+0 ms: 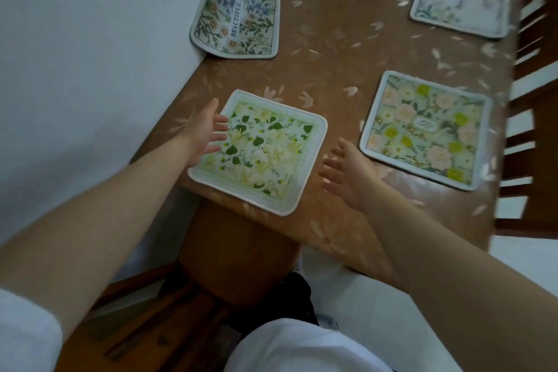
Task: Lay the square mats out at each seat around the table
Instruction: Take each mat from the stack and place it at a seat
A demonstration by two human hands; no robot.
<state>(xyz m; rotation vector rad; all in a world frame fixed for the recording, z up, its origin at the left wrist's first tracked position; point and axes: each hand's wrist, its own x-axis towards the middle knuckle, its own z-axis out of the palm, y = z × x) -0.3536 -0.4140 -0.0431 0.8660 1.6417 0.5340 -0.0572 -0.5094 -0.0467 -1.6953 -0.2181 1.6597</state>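
While both hands hover spread and empty, no mat held: left hand (203, 136) over the left edge of the green-leaf mat (259, 151), fingers (219, 127) fanned above its border, contact not certain; right hand (347, 174) palm-in just beside that mat's right edge, apart from it.

Four mats on the bench (338, 48). Green-leaf mat flat at the near-left seat, near corner close to the bench edge above a chair (238, 257). Rose mat (424, 130) flat at near right, by a slatted chair (525, 136). Pale mat (462, 3) flat at far right — blurred. "BEAUTIFUL" mat (238, 21) at far left, its far half curled up against the wall (90, 39), not lying flat.

Handling, judged: curl against the wall suggests soft, limp fabric — light, no stiffness, not fragile. Glossy bench cover likely lets mats slide under a flat palm. Best taken by pinching two opposite edges or corners at the stitched border; one-handed lift would probably droop. Flattening the curled mat would mean pulling it clear of the wall first.
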